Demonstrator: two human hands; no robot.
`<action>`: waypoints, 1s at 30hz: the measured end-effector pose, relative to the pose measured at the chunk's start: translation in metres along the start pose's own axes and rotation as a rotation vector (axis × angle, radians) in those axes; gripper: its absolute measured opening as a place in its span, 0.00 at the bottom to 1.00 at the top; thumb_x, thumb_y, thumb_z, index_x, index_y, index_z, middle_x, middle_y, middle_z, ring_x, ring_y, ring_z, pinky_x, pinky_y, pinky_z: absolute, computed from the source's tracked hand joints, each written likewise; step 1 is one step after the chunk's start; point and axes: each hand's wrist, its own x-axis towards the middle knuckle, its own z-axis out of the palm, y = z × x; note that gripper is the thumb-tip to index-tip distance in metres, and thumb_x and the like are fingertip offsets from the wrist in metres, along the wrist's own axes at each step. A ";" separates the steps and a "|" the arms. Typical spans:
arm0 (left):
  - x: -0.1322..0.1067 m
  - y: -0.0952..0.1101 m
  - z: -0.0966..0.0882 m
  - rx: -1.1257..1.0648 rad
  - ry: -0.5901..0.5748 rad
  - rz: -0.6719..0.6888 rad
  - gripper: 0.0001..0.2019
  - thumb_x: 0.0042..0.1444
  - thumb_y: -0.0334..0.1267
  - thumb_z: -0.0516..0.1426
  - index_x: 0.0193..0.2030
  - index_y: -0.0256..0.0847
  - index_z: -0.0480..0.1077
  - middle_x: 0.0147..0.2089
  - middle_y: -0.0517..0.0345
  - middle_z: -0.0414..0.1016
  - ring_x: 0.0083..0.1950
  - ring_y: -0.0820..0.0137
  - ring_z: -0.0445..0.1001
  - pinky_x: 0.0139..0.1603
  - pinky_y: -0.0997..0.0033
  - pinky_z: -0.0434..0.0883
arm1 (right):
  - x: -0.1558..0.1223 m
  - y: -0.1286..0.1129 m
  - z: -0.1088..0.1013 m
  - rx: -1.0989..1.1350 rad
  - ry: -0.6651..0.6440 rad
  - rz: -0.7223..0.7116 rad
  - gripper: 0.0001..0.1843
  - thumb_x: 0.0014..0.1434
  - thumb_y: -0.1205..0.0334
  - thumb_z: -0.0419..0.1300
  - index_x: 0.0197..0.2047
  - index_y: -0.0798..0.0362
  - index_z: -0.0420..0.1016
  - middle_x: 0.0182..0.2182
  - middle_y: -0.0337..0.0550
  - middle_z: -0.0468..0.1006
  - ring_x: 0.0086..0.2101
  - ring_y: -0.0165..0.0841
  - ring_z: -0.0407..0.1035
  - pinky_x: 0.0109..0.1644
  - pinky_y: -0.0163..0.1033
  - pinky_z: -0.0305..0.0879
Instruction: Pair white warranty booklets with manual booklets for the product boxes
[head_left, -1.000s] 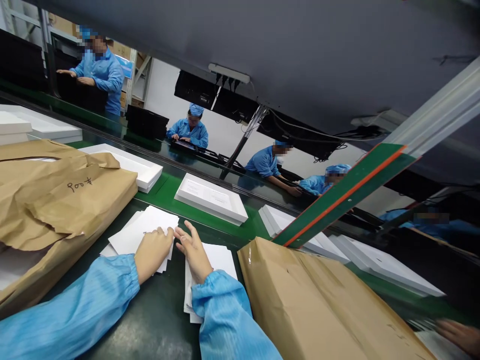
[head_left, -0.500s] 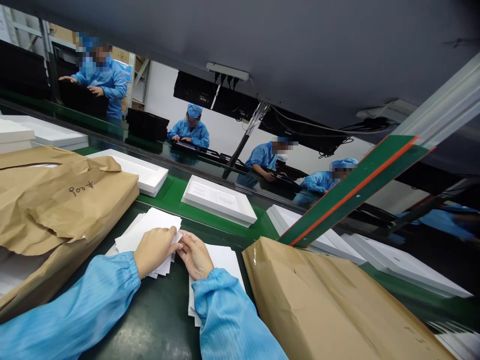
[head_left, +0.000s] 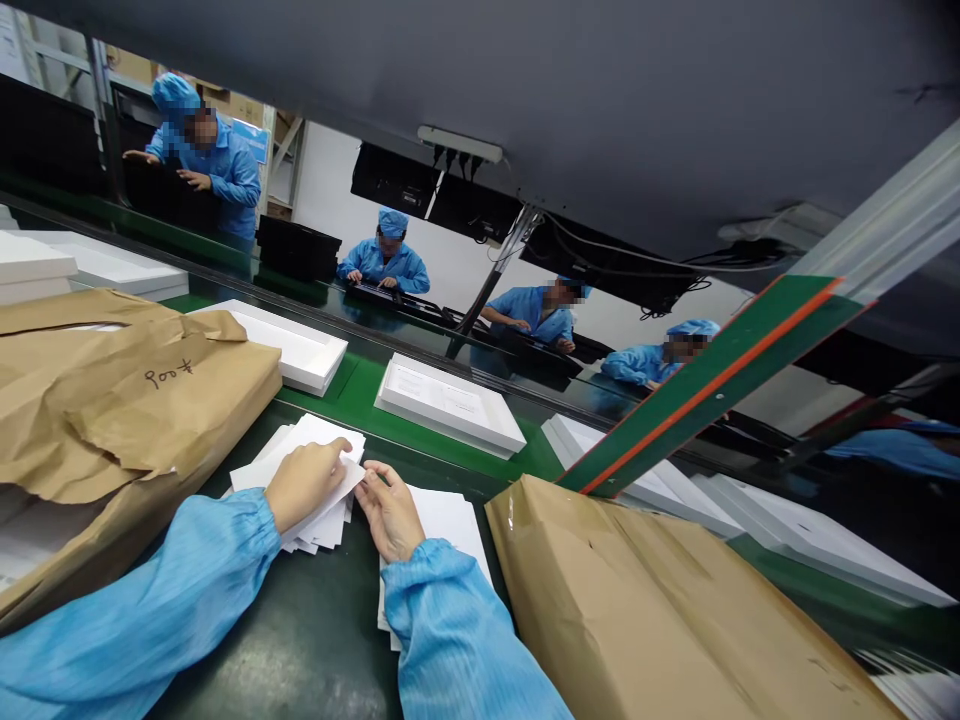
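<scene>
My left hand (head_left: 306, 485) is closed on a small white paper sheet (head_left: 346, 481), whose corner points toward my other hand. Beneath it lies a loose, fanned pile of white papers (head_left: 259, 468) on the dark green bench. My right hand (head_left: 391, 512) has its thumb and fingers pinched at that same corner. Under my right wrist is a second stack of white papers (head_left: 454, 522), partly covered by the blue sleeve. Any print on the held sheet cannot be made out.
A torn brown paper package (head_left: 217, 400) stands at left, and a brown paper-wrapped bundle (head_left: 600, 580) at right. Behind, open white boxes (head_left: 450, 405) line a green conveyor (head_left: 352, 385). A slanted green post (head_left: 705, 385) rises at right. Several co-workers in blue sit or stand beyond.
My hands have drawn slightly apart, and more of the sheet shows between them. The white boxes on the conveyor sit a little farther right.
</scene>
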 end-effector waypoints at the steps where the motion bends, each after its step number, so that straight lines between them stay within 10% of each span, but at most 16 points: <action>1: -0.001 0.001 -0.001 0.000 0.012 -0.005 0.15 0.49 0.38 0.47 0.46 0.44 0.58 0.35 0.56 0.71 0.38 0.66 0.69 0.34 0.72 0.61 | 0.000 0.000 0.000 0.000 0.001 -0.006 0.12 0.33 0.64 0.64 0.25 0.54 0.67 0.20 0.34 0.71 0.25 0.23 0.66 0.33 0.29 0.62; 15: 0.001 0.004 -0.010 0.027 0.033 0.058 0.12 0.51 0.38 0.42 0.34 0.40 0.64 0.30 0.51 0.72 0.33 0.64 0.70 0.31 0.71 0.61 | -0.002 0.000 0.000 -0.097 0.049 -0.141 0.11 0.39 0.67 0.60 0.28 0.54 0.64 0.23 0.37 0.72 0.27 0.25 0.66 0.33 0.31 0.62; 21: -0.004 -0.007 -0.063 0.207 0.435 -0.186 0.15 0.52 0.42 0.38 0.36 0.39 0.61 0.23 0.54 0.68 0.26 0.63 0.68 0.24 0.71 0.57 | 0.002 0.006 -0.006 -0.207 0.108 -0.210 0.12 0.40 0.65 0.59 0.31 0.53 0.64 0.29 0.39 0.72 0.34 0.30 0.65 0.42 0.39 0.59; 25: -0.009 -0.017 -0.087 -0.054 0.730 -0.167 0.12 0.52 0.41 0.39 0.32 0.40 0.60 0.24 0.60 0.64 0.25 0.70 0.65 0.25 0.75 0.56 | -0.005 -0.001 0.002 -0.355 0.120 -0.345 0.16 0.41 0.64 0.59 0.37 0.52 0.63 0.40 0.42 0.67 0.45 0.32 0.58 0.50 0.40 0.50; 30: 0.000 -0.018 -0.069 -0.684 0.599 -0.017 0.12 0.51 0.44 0.43 0.30 0.39 0.60 0.26 0.61 0.65 0.29 0.72 0.65 0.28 0.75 0.61 | -0.024 -0.009 0.021 -0.401 -0.149 -0.314 0.17 0.47 0.60 0.55 0.42 0.50 0.61 0.43 0.43 0.67 0.44 0.34 0.59 0.47 0.42 0.54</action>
